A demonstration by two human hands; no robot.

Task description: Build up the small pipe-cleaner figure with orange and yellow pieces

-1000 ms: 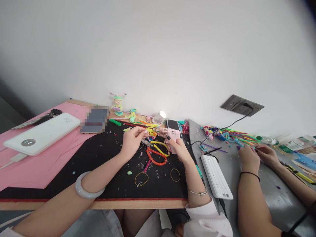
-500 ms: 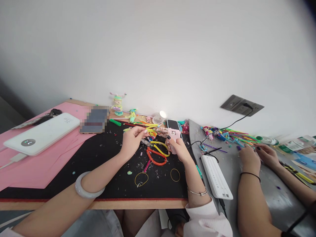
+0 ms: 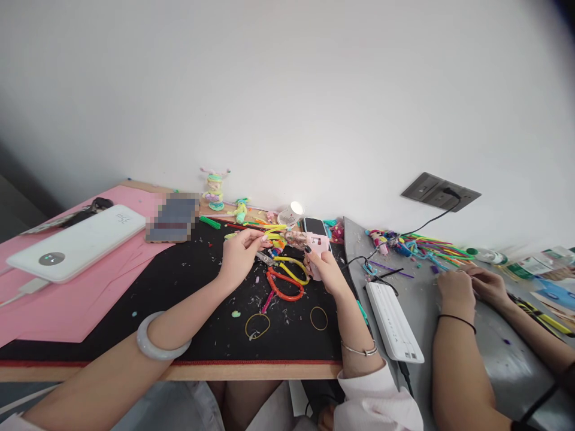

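Observation:
My left hand (image 3: 239, 254) is closed in a pinch on a yellow pipe cleaner (image 3: 275, 235), its fingertips just left of the glue gun's front. A pink glue gun (image 3: 318, 244) sits in my right hand (image 3: 324, 268), fingers wrapped round its grip and the front pointing left. Below and between my hands lie scissors (image 3: 287, 294) with red and yellow loop handles, partly covered by my left fingers and some colourful scraps. A magenta stick (image 3: 268, 301) and two thin yellowish rings (image 3: 318, 318) rest on the black mat (image 3: 202, 311).
Behind my hands stand a small fuzzy figure (image 3: 215, 191), a white cup (image 3: 291, 214) and a phone (image 3: 315, 227). Left are a white power bank (image 3: 81, 242) and another phone (image 3: 173, 218) on pink sheets. At right, a co-worker's hands (image 3: 471, 287) work beside a white power strip (image 3: 394, 323).
My hands stay almost still, the pipe cleaner and glue gun held in place. The co-worker's hands shift slightly at the right.

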